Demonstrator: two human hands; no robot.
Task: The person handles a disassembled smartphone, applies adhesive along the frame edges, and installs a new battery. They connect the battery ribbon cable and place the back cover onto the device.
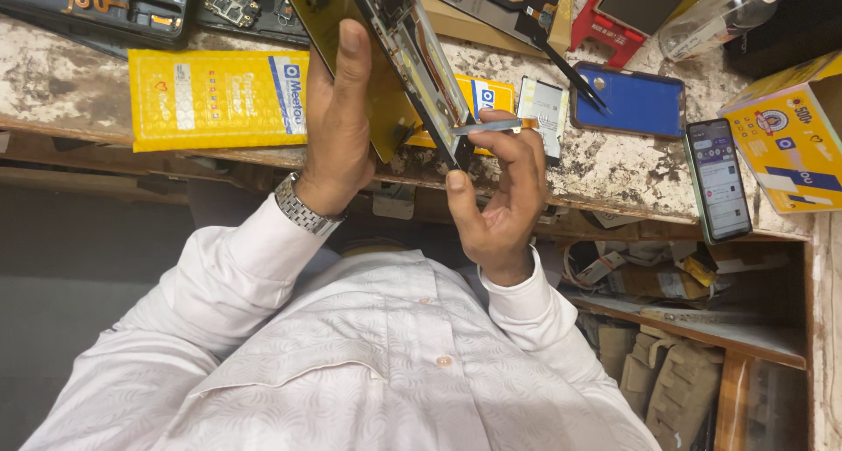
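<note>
My left hand, with a metal watch on its wrist, holds an opened smartphone upright on its edge above the worn bench; the thumb lies along its yellowish panel, and the inner boards and frame face right. My right hand pinches a pair of metal tweezers. Their tip touches the lower part of the phone's frame.
A yellow padded mailer lies left of my hands. To the right are a small battery, a blue phone cover, a lit phone, a yellow box and a clear bottle. Opened phone parts line the far edge.
</note>
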